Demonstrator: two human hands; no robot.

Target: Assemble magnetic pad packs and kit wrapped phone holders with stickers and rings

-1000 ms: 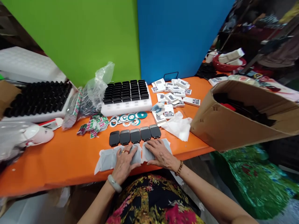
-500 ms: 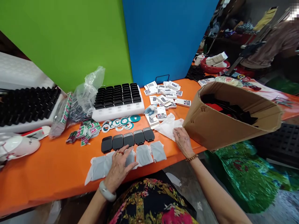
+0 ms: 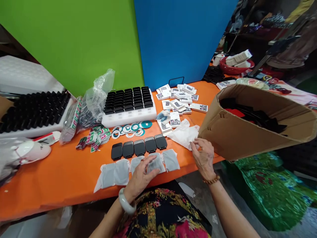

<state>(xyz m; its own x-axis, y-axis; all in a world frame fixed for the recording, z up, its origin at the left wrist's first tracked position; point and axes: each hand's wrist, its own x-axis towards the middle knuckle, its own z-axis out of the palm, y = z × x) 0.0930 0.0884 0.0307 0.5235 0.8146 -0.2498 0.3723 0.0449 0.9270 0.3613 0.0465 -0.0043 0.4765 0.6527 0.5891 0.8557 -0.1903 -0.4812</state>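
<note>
My left hand hovers over the near row of thin white pouches, each with a dark flat piece showing through. Its thumb and fingers are spread, and it hides part of the middle pouches. Behind that row lies a row of black flat cases with rounded corners. At the right, my right hand has thumb and forefinger pinched at the near edge of a loose pile of white pouches. The other fingers are curled.
A cardboard box holding black and red pieces stands beside my right hand. Behind are small white boxes, round stickers, a white foam tray of black pieces, and a plastic bag. A white cap lies left.
My left hand has shifted right along the row of filled pouches, uncovering the second one from the left. My right hand stays at the loose pouch pile. The whole view has swung slightly left.
</note>
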